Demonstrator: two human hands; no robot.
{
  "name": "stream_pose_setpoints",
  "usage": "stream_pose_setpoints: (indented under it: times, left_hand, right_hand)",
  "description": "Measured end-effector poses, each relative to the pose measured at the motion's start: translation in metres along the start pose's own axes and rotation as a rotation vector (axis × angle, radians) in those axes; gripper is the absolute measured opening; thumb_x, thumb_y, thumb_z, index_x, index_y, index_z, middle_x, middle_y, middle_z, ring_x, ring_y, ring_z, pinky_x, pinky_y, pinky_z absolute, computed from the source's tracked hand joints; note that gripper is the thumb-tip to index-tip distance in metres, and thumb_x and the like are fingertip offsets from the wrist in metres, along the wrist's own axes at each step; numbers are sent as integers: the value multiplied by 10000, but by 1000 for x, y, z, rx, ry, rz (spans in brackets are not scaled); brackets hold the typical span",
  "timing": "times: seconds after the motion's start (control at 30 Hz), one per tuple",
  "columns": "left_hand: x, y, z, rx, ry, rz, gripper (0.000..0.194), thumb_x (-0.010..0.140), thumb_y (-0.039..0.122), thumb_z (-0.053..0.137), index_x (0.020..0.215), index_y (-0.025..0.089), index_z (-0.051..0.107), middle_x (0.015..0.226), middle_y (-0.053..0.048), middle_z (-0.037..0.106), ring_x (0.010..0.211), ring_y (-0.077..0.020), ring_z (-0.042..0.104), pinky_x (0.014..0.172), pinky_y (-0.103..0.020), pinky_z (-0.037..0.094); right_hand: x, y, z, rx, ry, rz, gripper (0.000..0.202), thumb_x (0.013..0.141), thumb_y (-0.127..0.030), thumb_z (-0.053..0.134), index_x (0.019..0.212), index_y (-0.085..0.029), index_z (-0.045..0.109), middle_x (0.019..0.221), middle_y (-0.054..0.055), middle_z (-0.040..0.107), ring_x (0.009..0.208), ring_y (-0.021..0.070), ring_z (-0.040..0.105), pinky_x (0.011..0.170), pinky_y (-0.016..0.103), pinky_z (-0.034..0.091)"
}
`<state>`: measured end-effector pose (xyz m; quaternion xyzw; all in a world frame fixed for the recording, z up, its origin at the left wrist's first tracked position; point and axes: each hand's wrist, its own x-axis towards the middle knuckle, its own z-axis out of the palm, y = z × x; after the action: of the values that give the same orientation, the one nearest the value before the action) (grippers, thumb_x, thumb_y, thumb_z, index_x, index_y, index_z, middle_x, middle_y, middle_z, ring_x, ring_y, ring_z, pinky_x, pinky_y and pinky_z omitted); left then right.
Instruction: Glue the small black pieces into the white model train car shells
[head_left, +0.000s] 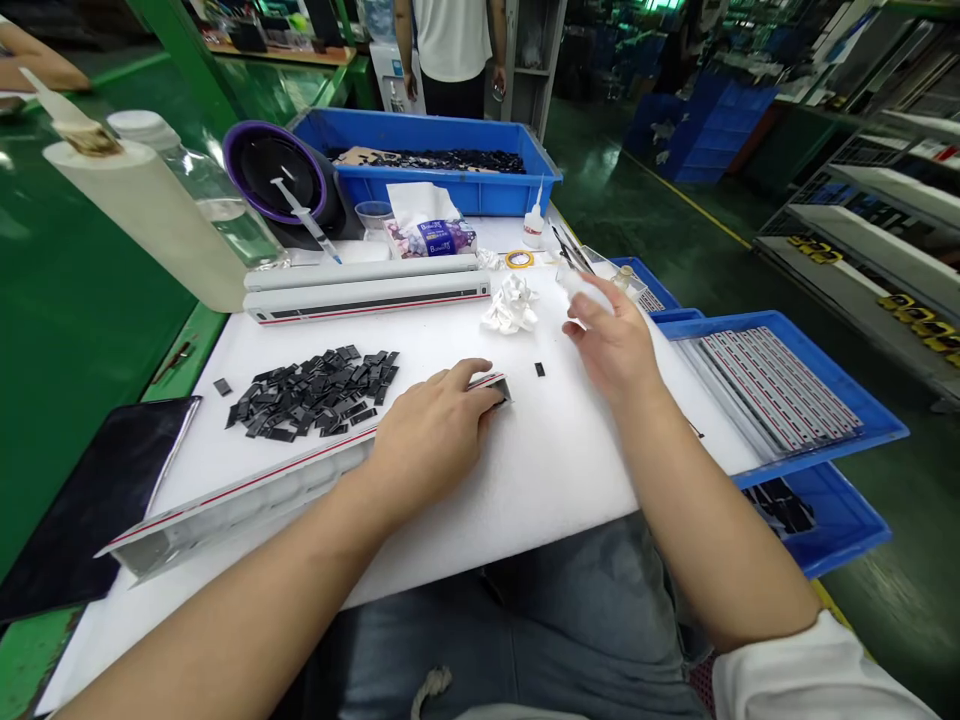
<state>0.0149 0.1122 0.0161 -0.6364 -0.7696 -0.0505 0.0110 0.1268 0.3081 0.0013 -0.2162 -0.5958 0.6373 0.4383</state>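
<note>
My left hand (431, 435) is closed over the right end of a long grey metal profile (247, 500) with a red stripe, which lies slantwise across the white worktop. To the right, my right hand (615, 340) is raised above the worktop, its fingers closed on a whitish, blurred thing (581, 288) whose kind I cannot make out. Between my hands lies a single small black rectangular piece (539, 369). Just beyond the profile is a loose pile of black pieces (315, 392). A crumpled white tissue (511, 305) lies near my right hand.
Two more profiles (367, 298) lie behind the pile. Farther back are a tissue pack (431, 235), a syringe (304, 217), a small dropper bottle (533, 226), yellow tape (519, 259) and a blue bin (450, 185). A blue tray (885, 435) of striped profiles stands right. A person (452, 40) stands behind.
</note>
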Motion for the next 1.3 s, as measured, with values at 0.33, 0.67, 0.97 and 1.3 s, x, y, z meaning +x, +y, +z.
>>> stream_pose_setpoints:
  times: [0.33, 0.67, 0.97, 1.3]
  left_hand:
    - [-1, 2, 1, 53, 4, -1, 335, 966, 276, 409, 1158, 276, 682, 1430, -38, 496, 1078, -262, 623, 887, -415, 529]
    - [-1, 3, 1, 34, 12, -1, 348, 987, 276, 374, 1115, 270, 697, 1412, -33, 521, 1094, -263, 609, 888, -427, 528]
    - [-2, 1, -1, -40, 12, 4, 351, 966, 236, 378, 1073, 270, 711, 1420, -40, 512, 1084, -269, 604, 871, -451, 526]
    - [-3, -1, 0, -66, 14, 0, 350, 941, 198, 388, 1023, 256, 723, 1413, -56, 518, 1055, -273, 611, 834, -439, 521]
  right_hand:
    - [-6, 21, 9, -725, -69, -118, 293, 742, -206, 649, 1028, -195, 587, 956, 29, 688, 867, 177, 656, 813, 325, 526]
    - [-12, 17, 12, -843, -95, -186, 467, 659, -96, 567, 1118, -172, 524, 1079, 89, 619, 995, 209, 601, 883, 366, 519]
    - [51, -35, -54, -709, 476, -188, 370, 729, -317, 599, 1066, -167, 616, 799, 11, 558, 724, 156, 537, 717, 325, 492]
    - [-37, -89, -97, -1213, 122, 21, 184, 750, -381, 623, 735, -201, 654, 663, 0, 603, 612, 161, 516, 580, 298, 370]
